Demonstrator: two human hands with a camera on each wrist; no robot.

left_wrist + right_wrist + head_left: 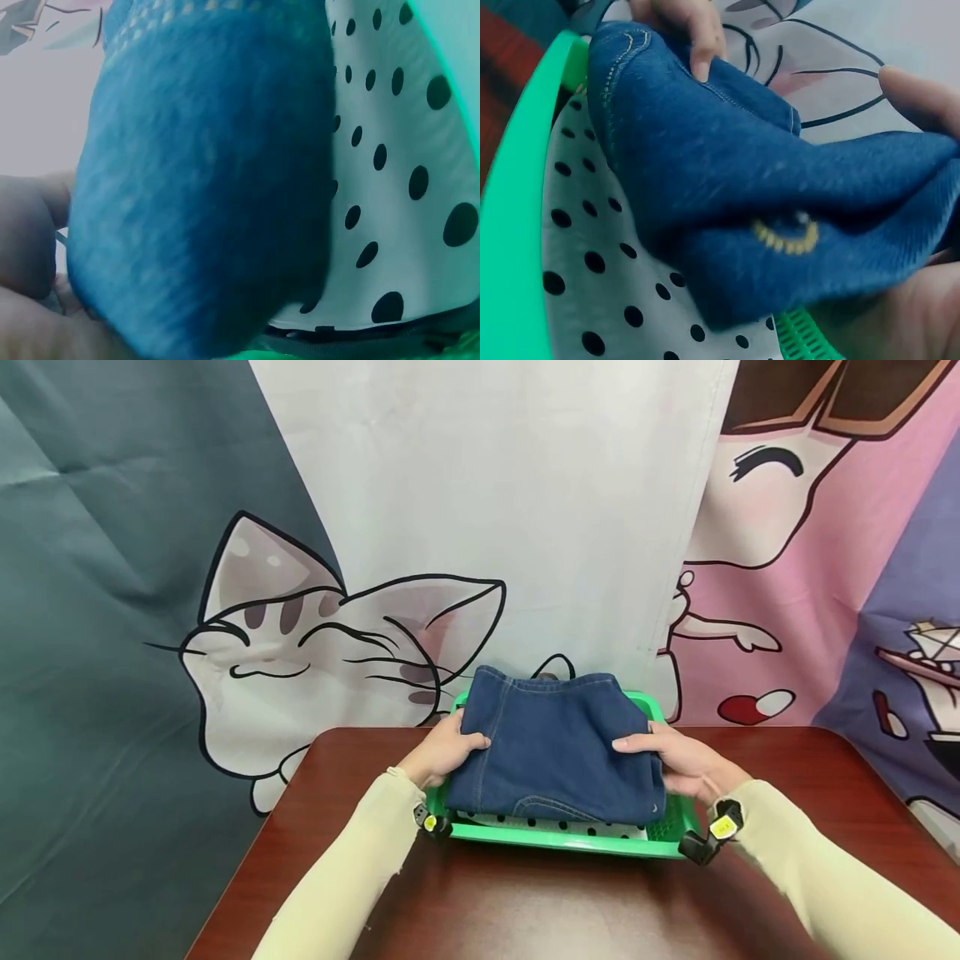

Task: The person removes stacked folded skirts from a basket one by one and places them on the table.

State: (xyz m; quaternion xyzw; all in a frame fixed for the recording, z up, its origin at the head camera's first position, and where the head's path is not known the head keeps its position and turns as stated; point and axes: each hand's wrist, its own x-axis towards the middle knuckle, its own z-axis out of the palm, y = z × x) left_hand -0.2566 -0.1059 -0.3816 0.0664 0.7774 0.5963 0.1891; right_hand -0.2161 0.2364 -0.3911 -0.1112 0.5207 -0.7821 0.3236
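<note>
A folded blue denim garment (555, 743) with pale seams is held by both hands over a green basket (570, 842). My left hand (448, 748) grips its left side, thumb on the front face. At the opposite side my right hand (688, 762) pinches the edge, with the thumb in front and the fingers behind. The right wrist view shows a yellow-stitched buttonhole (786, 238) near a sagging fold. Beneath the denim lies a white item with black dots (375, 187), with a dark zipper (360, 337) along one edge; most of it is hidden.
The basket stands on a reddish-brown table (562, 910), near its back edge. Directly behind hangs a cloth backdrop (510, 485) with cartoon animals. Behind the denim rises a thin black loop (555, 657); what it belongs to is unclear.
</note>
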